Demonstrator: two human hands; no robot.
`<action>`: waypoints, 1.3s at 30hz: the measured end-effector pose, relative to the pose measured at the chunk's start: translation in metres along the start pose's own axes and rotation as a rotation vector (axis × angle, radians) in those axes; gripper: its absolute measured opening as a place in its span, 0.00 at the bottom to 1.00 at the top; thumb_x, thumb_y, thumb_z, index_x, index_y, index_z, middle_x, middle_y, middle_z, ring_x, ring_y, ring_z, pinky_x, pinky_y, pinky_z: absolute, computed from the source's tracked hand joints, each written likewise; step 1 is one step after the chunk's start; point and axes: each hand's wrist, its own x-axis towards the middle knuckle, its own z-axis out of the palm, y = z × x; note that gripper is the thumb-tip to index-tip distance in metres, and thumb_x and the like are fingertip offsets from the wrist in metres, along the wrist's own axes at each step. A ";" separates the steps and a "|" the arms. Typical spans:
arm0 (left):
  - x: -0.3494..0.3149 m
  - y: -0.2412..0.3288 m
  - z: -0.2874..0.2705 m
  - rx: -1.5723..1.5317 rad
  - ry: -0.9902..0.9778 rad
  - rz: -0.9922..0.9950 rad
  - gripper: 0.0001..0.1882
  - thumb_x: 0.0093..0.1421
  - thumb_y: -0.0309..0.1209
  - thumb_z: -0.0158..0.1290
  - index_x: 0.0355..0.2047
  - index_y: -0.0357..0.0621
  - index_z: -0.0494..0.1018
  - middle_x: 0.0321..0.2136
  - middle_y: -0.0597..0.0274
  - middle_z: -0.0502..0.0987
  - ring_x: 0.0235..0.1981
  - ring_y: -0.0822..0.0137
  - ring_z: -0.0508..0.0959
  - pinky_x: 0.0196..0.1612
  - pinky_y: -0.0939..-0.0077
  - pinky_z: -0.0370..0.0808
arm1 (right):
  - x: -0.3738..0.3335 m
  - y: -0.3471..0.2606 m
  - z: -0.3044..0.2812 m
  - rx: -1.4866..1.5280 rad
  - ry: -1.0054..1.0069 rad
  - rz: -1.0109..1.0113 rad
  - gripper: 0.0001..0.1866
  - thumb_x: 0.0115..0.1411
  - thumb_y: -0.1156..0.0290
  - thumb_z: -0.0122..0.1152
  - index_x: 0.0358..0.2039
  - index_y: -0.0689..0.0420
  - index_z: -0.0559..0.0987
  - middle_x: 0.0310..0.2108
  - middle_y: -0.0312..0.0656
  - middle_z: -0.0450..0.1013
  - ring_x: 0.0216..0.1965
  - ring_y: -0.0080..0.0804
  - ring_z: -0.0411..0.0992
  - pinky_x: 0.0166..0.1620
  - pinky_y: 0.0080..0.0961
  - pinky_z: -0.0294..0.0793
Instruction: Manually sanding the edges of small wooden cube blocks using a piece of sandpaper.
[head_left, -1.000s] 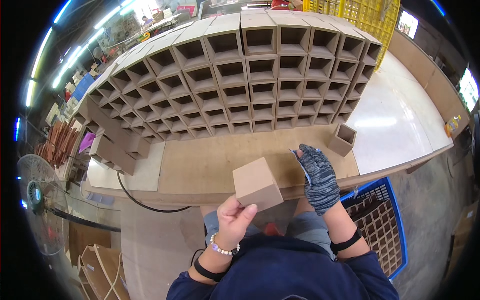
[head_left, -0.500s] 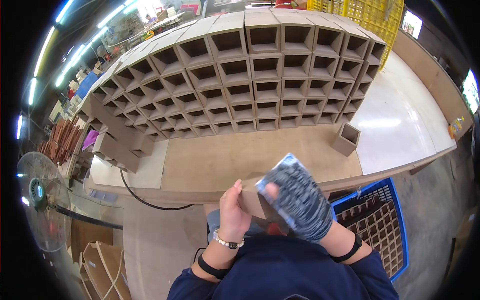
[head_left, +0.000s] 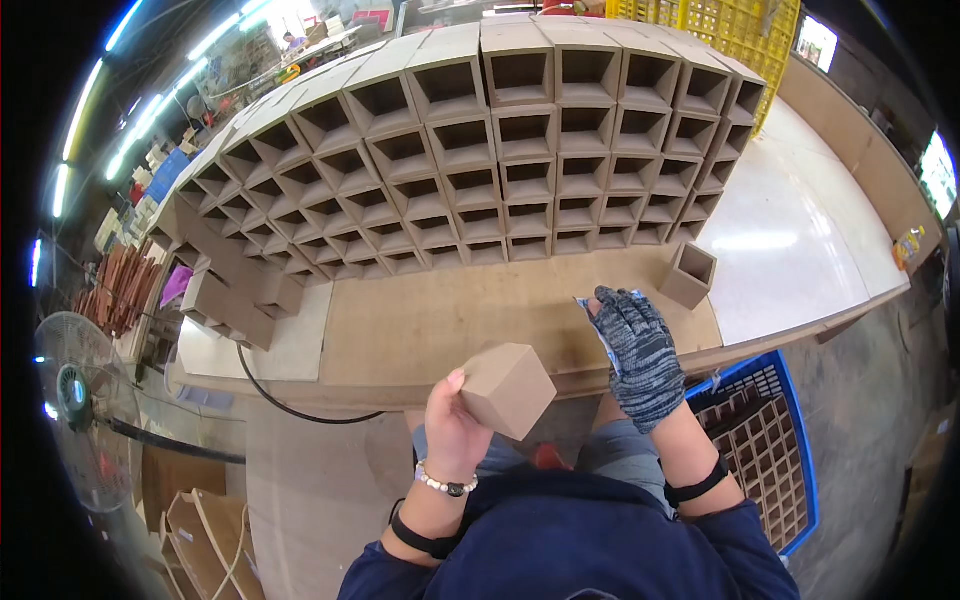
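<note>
"At the near edge of the table (head_left: 420, 325), what are you holding?"
"In the head view, my left hand (head_left: 457, 428) is partly closed on the left side of a brown box (head_left: 512, 392)."
"And the right?"
"My gloved right hand (head_left: 641, 360), half curled over a thin blue-and-white sheet (head_left: 602, 334), is apart from that box; the stacked boxes (head_left: 466, 158) stand beyond."

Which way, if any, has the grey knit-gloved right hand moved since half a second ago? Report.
Yes: the right hand moved rightward and forward, nearer the lone, open brown square box.
</note>
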 end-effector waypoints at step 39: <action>0.126 -0.012 0.096 2.008 -0.826 0.669 0.06 0.46 0.26 0.57 0.21 0.39 0.72 0.21 0.51 0.73 0.30 0.57 0.74 0.50 0.63 0.68 | -0.076 0.042 -0.030 1.374 -0.037 0.740 0.31 0.54 0.75 0.56 0.59 0.65 0.60 0.56 0.47 0.64 0.56 0.32 0.63 0.57 0.26 0.63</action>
